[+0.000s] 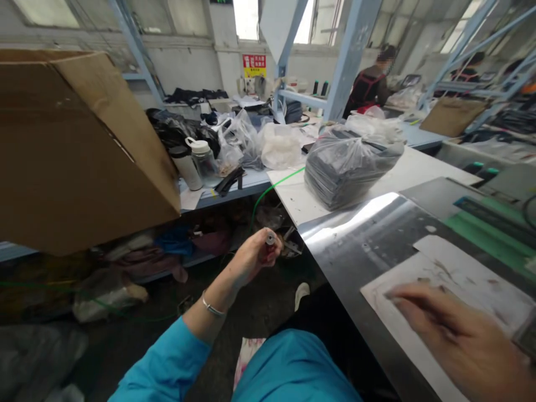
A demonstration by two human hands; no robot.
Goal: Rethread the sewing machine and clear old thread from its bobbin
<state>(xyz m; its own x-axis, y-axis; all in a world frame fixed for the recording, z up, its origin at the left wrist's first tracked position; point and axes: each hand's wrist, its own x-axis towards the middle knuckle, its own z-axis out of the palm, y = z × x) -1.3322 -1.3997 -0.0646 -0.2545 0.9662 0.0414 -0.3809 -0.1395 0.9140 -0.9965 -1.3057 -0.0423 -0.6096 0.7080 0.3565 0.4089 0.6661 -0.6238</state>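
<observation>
Beside a steel bench (352, 245), the left hand (253, 257) clasps a small capped tube (270, 244), half hidden, well apart from the blurred right hand (456, 335) over a stained sheet (473, 273).

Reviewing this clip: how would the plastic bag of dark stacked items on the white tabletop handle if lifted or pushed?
The clear plastic bag probably feels heavy for its size, packed with a dense dark stack. It likely slumps a little, its thin plastic loose on top. Its flat base on the white tabletop suggests sliding, not rolling.
</observation>
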